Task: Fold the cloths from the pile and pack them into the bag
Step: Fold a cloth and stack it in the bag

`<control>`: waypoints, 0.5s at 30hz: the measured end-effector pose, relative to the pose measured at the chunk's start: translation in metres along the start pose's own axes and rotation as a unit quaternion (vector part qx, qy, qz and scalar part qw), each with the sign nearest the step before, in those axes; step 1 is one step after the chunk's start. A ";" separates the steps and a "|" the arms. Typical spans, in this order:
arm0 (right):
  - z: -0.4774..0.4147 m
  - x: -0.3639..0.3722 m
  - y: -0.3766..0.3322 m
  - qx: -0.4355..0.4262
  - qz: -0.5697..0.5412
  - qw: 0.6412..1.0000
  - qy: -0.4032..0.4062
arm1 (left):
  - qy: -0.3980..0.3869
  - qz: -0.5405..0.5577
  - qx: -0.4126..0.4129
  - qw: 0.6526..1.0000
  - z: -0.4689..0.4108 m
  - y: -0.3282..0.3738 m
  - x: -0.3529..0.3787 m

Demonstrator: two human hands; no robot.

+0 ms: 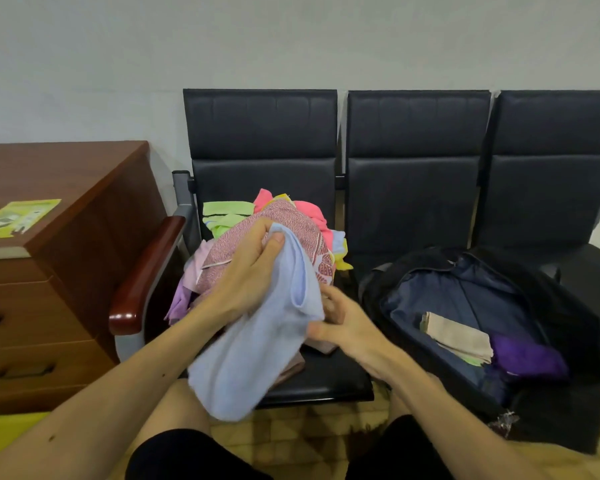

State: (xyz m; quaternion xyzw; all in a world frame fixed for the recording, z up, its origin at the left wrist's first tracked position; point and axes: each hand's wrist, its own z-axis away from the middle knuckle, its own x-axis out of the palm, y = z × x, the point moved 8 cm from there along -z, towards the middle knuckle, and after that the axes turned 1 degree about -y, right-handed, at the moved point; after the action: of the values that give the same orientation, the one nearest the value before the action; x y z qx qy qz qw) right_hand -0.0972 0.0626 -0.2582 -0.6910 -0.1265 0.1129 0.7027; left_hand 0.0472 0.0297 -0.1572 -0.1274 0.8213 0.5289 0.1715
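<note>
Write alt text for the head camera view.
Both hands, left hand and right hand, hold a light blue cloth above a colourful cloth pile on a black seat; an open dark bag holds folded cloths.

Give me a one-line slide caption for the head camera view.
Both hands, left and right, hold a light blue cloth between pile and open bag.

One head-worn wide-angle view looks forward and down, close above a row of black chairs (pixel 416 202) against the wall.
</note>
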 end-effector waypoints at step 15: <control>0.002 0.017 0.054 0.159 -0.303 0.939 0.023 | -0.098 0.384 -0.411 0.821 0.062 -0.128 0.055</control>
State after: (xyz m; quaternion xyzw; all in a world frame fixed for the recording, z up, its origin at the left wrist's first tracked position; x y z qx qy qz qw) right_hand -0.0811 0.0713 -0.3121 -0.5014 -0.2940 -0.1024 0.8073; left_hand 0.0569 0.0327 -0.3096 0.1917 0.4896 0.8499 -0.0341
